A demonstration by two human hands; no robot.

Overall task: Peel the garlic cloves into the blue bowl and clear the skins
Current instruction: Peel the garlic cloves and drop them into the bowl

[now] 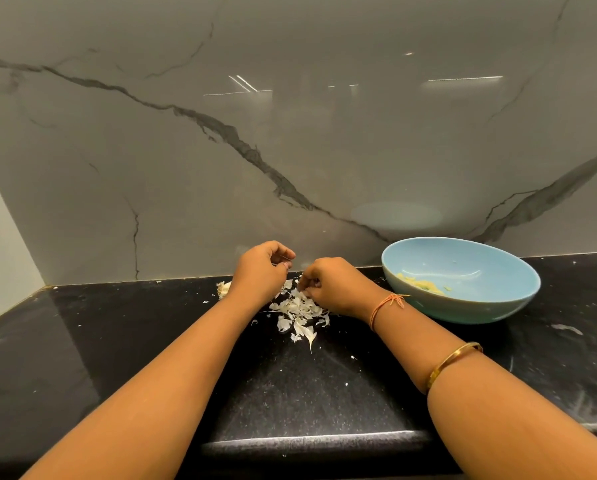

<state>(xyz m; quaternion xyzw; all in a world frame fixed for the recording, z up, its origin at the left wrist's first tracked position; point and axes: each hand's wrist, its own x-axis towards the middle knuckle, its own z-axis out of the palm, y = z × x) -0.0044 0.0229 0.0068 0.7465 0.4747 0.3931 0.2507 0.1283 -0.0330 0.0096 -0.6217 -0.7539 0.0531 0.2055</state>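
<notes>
Heap of white papery garlic skins on black speckled tabletop, right under and betw. both hands. R hand: fingers curled, tips in heap; can't tell what they pinch. L hand: curled, contents hidden. Pale blue round bowl w/ peeled cloves lies just right of R wrist, so R is nearer.

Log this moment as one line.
left hand: fingers curled, contents unclear | right hand: touching garlic skins | blue bowl: peeled cloves inside | counter: not yet cleared
</notes>
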